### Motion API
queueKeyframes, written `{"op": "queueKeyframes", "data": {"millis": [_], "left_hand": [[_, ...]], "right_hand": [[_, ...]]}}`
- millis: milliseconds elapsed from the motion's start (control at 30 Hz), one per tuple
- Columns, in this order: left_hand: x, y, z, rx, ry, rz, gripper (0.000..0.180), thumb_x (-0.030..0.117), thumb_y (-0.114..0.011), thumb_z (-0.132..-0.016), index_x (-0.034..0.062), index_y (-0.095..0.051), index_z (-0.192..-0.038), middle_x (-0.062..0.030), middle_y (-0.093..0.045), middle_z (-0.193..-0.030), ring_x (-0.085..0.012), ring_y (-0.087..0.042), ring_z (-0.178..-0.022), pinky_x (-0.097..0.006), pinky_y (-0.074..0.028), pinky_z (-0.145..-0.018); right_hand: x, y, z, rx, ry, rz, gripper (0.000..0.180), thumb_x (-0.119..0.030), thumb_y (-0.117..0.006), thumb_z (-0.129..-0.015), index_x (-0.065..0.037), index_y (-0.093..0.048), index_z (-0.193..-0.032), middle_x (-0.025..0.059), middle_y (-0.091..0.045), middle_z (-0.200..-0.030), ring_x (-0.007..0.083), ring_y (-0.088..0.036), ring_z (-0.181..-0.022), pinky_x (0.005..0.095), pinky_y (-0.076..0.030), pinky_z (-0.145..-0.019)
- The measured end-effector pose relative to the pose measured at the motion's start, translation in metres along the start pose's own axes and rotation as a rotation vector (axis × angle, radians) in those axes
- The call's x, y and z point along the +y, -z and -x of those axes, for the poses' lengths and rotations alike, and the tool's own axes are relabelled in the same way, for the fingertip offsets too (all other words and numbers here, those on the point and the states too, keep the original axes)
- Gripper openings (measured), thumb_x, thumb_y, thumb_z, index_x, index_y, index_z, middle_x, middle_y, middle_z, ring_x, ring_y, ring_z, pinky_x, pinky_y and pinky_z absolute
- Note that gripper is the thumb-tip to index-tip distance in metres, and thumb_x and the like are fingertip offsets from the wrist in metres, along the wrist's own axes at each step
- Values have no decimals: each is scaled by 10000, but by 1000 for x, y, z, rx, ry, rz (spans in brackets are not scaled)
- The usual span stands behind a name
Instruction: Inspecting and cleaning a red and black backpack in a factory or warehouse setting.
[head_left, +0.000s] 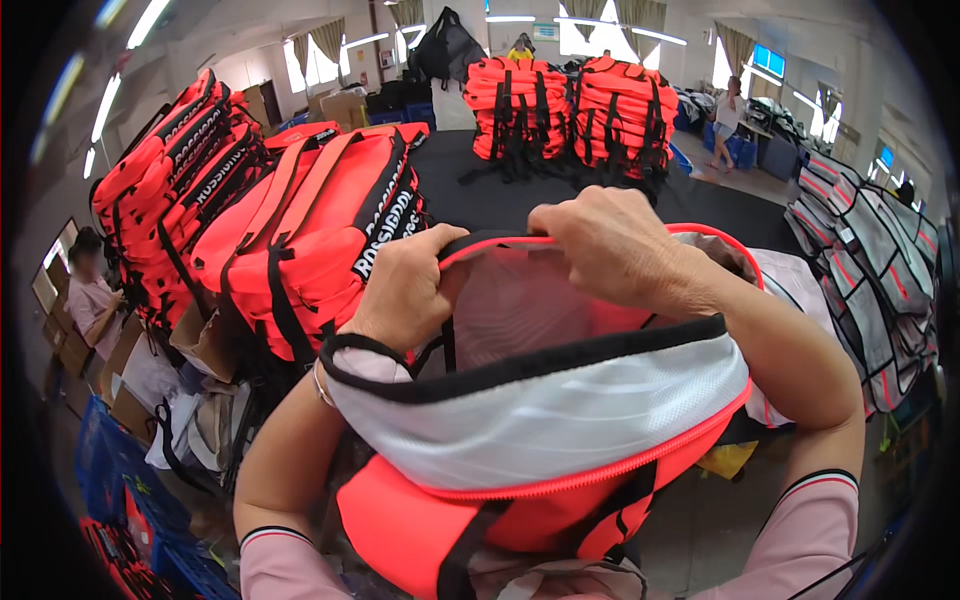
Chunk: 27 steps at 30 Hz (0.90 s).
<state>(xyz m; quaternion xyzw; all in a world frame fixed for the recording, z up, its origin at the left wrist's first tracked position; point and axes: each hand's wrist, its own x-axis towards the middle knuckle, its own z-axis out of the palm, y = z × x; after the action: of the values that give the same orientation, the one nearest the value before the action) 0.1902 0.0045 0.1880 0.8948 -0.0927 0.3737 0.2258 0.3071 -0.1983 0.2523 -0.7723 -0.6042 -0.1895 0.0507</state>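
Observation:
In front of me is a bag with a light grey fabric panel, black edge binding and a red-orange zipper, above a red-orange lower body with black straps. Its mouth gapes, so the pale inner lining shows. My left hand grips the far rim at its left side, thumb and fingers closed on the dark binding. My right hand is closed on the same rim farther right, its fingers curled over the edge. Both forearms reach round the bag's sides. The lowest part of the bag is cut off by the frame's bottom edge.
Red-orange bags are piled on the left, with a taller stack beside them. More red-orange stacks stand on the far black tabletop. Grey pieces hang at right. Blue crates lie lower left. Other people are farther off.

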Motion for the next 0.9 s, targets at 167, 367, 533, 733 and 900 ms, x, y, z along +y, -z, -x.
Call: {"op": "queueKeyframes", "data": {"millis": [167, 367, 533, 733, 900], "left_hand": [[19, 19, 18, -151, 316, 422, 316, 118, -673, -925, -57, -625, -1183, -29, -656, -1080, -91, -576, -990, -258, -467, -901], [6, 32, 17, -243, 439, 817, 333, 72, -692, -904, -61, -637, -1205, -24, -683, -993, -89, -597, -997, -260, -480, -911], [-3, 29, 12, 49, 122, 2, 429, -79, -672, -725, 78, -730, -1120, -105, -692, -835, -191, -636, -738, -268, -498, -745], [-7, 2, 29, 429, -51, -172, 169, 21, -729, -735, 44, -709, -902, -76, -572, -730, -220, -585, -622, -319, -468, -525], [9, 11, 18, 294, 81, 84, 220, -15, -739, -735, 11, -711, -952, -78, -602, -778, -175, -619, -699, -294, -483, -599]], "right_hand": [[7, -11, 10, 267, 58, 263, 112, -117, -638, -769, -79, -584, -860, 70, -649, -721, 272, -670, -703, 398, -512, -569], [7, -10, 12, 366, 203, 333, 87, -92, -615, -751, -84, -578, -829, 29, -612, -685, 213, -658, -671, 342, -516, -551], [-10, -9, 11, 410, 304, 366, 78, -109, -627, -740, -84, -581, -798, 19, -598, -662, 182, -644, -639, 319, -502, -533], [-10, -25, 15, 589, 365, 443, 85, -146, -619, -737, -118, -544, -710, -13, -538, -588, 142, -610, -550, 283, -453, -497], [-7, -15, 19, 549, 380, 423, 107, -97, -656, -734, -43, -609, -814, 11, -607, -679, 130, -595, -584, 270, -444, -504]]}}
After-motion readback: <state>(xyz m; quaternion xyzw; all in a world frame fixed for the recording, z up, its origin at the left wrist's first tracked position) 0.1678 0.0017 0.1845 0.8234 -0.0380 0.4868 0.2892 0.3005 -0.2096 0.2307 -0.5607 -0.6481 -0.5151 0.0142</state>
